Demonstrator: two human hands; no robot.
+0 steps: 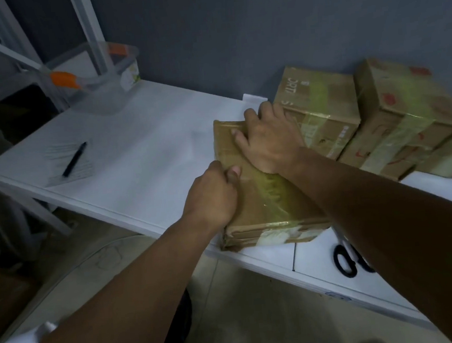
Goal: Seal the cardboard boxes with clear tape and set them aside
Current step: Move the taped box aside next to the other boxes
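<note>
While our left hand (210, 194) grips the box (259, 193) edge and our right hand (268, 138) presses flat, we judge it stiff, tape-slick, best held by its sides.

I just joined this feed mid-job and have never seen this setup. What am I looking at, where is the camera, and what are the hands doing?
There is no machine here: a person works with bare hands. The single picture comes from a camera worn on the head, looking down over both arms. On the white table lies a flat cardboard box wrapped in clear tape. The left hand grips its near left edge, and the right hand presses flat on top. Behind it, against the wall, sit other taped boxes. A pen lies on papers to the left, and black scissors lie at the right, partly hidden by the arm.
</note>
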